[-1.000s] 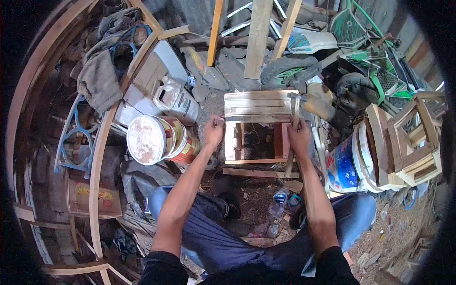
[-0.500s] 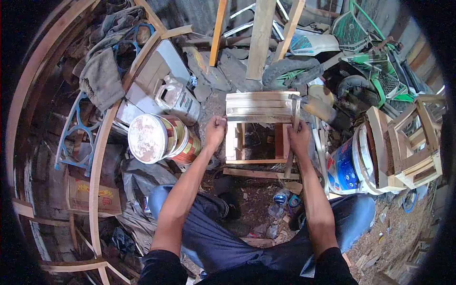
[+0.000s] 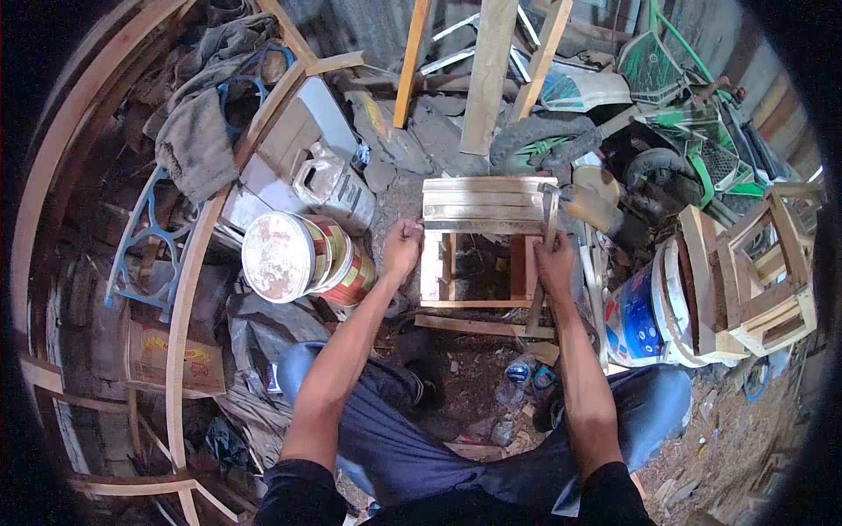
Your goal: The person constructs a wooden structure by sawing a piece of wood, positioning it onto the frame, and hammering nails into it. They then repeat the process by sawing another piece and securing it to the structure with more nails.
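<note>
A small wooden crate (image 3: 480, 304) stands between my knees, with pale slats (image 3: 487, 200) across its upper part and an opening below them. My left hand (image 3: 404, 249) is closed at the crate's left edge, its fingertips on the end of the lowest, darker slat (image 3: 482, 226). Over at the right edge, my right hand (image 3: 555, 263) is wrapped round the handle of a hammer (image 3: 550, 210). The hammer's head points up beside the slats and its handle runs down past the hand. That hand's fingers also lie close to the slat's right end.
Paint buckets (image 3: 279, 258) and a dirty white jug (image 3: 338, 191) stand to the left. On the right, another wooden frame (image 3: 772, 280) rests against a blue-and-white bucket (image 3: 638, 311). Upright planks (image 3: 488, 79) and a tyre (image 3: 544, 140) are behind the crate. Scraps litter the floor.
The whole view has shifted slightly, so everything sits a little lower and further right. Both hands keep nearly the same places on the crate and hammer.
</note>
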Demonstrator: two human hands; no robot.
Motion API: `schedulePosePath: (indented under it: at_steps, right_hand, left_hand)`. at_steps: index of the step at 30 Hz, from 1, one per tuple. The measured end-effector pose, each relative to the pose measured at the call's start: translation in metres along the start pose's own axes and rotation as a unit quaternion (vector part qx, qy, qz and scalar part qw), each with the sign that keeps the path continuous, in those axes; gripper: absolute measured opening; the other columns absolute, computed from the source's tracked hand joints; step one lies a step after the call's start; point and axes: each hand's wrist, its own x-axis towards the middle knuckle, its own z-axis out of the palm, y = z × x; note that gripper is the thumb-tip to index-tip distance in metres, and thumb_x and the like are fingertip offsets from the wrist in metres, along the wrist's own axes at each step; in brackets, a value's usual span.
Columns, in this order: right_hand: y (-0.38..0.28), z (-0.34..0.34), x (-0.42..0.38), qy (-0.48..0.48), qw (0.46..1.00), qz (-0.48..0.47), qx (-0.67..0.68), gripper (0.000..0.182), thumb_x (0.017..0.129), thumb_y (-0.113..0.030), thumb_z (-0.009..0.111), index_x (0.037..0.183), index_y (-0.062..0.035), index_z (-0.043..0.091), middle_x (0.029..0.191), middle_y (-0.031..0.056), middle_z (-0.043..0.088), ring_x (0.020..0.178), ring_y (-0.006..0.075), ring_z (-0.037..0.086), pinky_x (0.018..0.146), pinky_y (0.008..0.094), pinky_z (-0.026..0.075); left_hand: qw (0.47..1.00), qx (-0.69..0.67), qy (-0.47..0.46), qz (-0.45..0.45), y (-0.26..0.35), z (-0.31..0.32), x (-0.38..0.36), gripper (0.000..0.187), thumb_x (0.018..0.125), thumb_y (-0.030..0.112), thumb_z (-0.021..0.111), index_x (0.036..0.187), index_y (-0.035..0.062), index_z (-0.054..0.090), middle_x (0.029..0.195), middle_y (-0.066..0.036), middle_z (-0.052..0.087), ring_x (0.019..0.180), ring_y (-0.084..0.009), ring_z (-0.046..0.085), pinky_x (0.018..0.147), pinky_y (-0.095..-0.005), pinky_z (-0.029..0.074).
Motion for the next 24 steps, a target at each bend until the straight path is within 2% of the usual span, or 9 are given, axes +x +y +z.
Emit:
schedulePosePath:
  at_steps: [5,8,11,14,16,17,20,22,24]
  right_hand:
    - [0.005,0.002,-0.001,0.014,0.999,-0.030,0.024,0.039,0.078,-0.013,0.069,0.115,-0.0029,0.062,0.097,0.0151,0.068,0.087,0.0242,0.065,0.078,0.0353,0.049]
    - [0.003,0.001,-0.001,0.005,1.000,0.004,0.019,0.039,0.078,-0.012,0.068,0.116,-0.0036,0.062,0.097,0.0150,0.068,0.085,0.0243,0.065,0.078,0.0349,0.049]
    - [0.010,0.004,0.001,0.014,0.999,0.008,-0.030,0.040,0.078,-0.011,0.068,0.116,-0.0033,0.061,0.098,0.0146,0.068,0.085,0.0228,0.065,0.077,0.0343,0.049]
    - [0.025,0.009,0.004,0.015,0.999,-0.032,0.016,0.041,0.078,-0.013,0.068,0.117,-0.0039,0.061,0.095,0.0157,0.068,0.084,0.0240,0.065,0.077,0.0352,0.049]
    - [0.024,0.009,0.004,0.022,0.999,-0.036,0.000,0.041,0.078,-0.014,0.069,0.117,-0.0035,0.061,0.094,0.0166,0.067,0.083,0.0234,0.065,0.075,0.0352,0.049]
    - [0.024,0.008,0.003,0.022,0.999,-0.036,0.000,0.041,0.078,-0.014,0.069,0.117,-0.0035,0.061,0.094,0.0166,0.067,0.083,0.0234,0.065,0.075,0.0352,0.049]
    - [0.009,0.003,-0.001,0.035,0.998,-0.033,-0.038,0.041,0.078,-0.016,0.069,0.116,-0.0039,0.062,0.094,0.0172,0.067,0.084,0.0245,0.066,0.075,0.0356,0.049]
    - [0.006,0.003,-0.003,0.025,0.999,-0.019,-0.029,0.040,0.077,-0.017,0.069,0.115,-0.0050,0.062,0.093,0.0162,0.067,0.083,0.0260,0.066,0.074,0.0365,0.049]
    - [0.004,0.003,-0.003,0.019,1.000,0.000,0.003,0.036,0.077,-0.016,0.069,0.110,-0.0013,0.061,0.090,0.0191,0.066,0.084,0.0311,0.065,0.074,0.0399,0.049]
  left_hand:
    - [1.000,-0.004,-0.003,0.003,0.007,0.000,-0.003,0.006,0.092,0.009,0.056,0.091,0.0033,0.056,0.081,0.000,0.053,0.078,-0.0093,0.049,0.074,-0.0253,0.044]
    - [0.999,0.040,-0.007,0.007,0.016,-0.001,-0.006,0.008,0.091,0.011,0.058,0.091,0.0034,0.056,0.080,0.001,0.050,0.077,-0.0095,0.048,0.074,-0.0251,0.044]
    - [0.998,-0.049,-0.015,-0.020,0.001,0.000,-0.001,0.011,0.091,0.014,0.060,0.090,0.0036,0.056,0.078,0.001,0.048,0.075,-0.0091,0.046,0.071,-0.0244,0.042]
    - [1.000,-0.025,-0.003,-0.003,0.002,-0.001,-0.003,0.010,0.091,0.011,0.058,0.089,0.0008,0.059,0.083,-0.002,0.061,0.077,-0.0086,0.052,0.074,-0.0232,0.042]
    - [0.999,0.042,-0.010,0.007,0.018,-0.002,-0.009,0.009,0.091,0.012,0.060,0.093,0.0035,0.058,0.078,0.002,0.046,0.074,-0.0091,0.045,0.075,-0.0251,0.045]
    - [0.999,0.042,-0.010,0.007,0.019,-0.002,-0.009,0.009,0.091,0.012,0.060,0.093,0.0035,0.058,0.078,0.002,0.046,0.074,-0.0091,0.045,0.075,-0.0251,0.045]
    - [0.999,0.031,-0.032,-0.018,0.005,-0.004,-0.002,0.007,0.092,0.010,0.057,0.095,0.0043,0.057,0.083,0.000,0.052,0.081,-0.0115,0.051,0.081,-0.0271,0.047]
    - [0.996,-0.068,-0.048,-0.020,-0.014,-0.005,0.006,0.005,0.093,0.008,0.054,0.096,0.0046,0.055,0.091,-0.004,0.059,0.093,-0.0138,0.056,0.084,-0.0291,0.048]
    - [0.997,-0.066,-0.029,-0.021,-0.015,-0.003,0.006,0.008,0.093,0.010,0.055,0.094,0.0027,0.056,0.088,-0.003,0.059,0.085,-0.0121,0.054,0.079,-0.0269,0.046]
